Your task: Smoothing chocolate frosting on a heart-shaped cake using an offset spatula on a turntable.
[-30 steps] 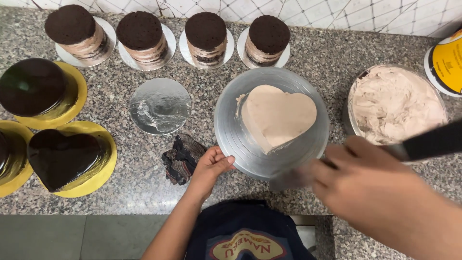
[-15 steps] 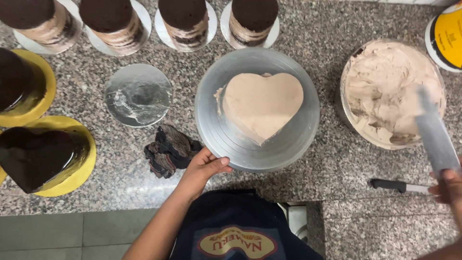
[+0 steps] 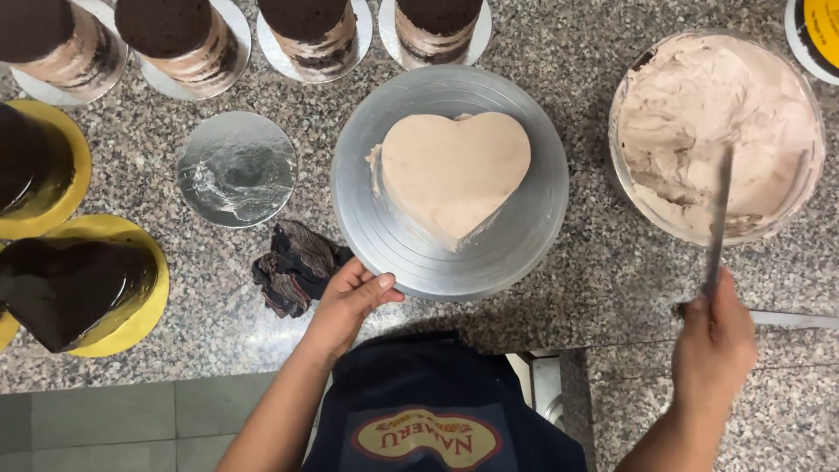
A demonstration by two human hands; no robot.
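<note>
A heart-shaped cake point(image 3: 456, 173) coated in light brown cream sits on a grey metal turntable point(image 3: 535, 236) at the middle of the granite counter. My left hand point(image 3: 350, 299) rests on the turntable's near left rim, fingers spread on its edge. My right hand point(image 3: 712, 343) grips the handle of a long palette knife point(image 3: 718, 218). The blade stands on edge with its tip in a clear bowl of light brown cream point(image 3: 699, 114) at the right.
Several round layered chocolate cakes point(image 3: 182, 39) line the back. A bare silver cake board point(image 3: 236, 168) and a dark crumpled cloth point(image 3: 295, 267) lie left of the turntable. Glazed dark cakes on yellow boards point(image 3: 79, 293) stand at the far left. A yellow-lidded tub point(image 3: 817, 31) is at the top right.
My right hand has swung the palette knife from near the turntable over to the cream bowl and turned the blade on edge. My left hand stays on the turntable rim.
</note>
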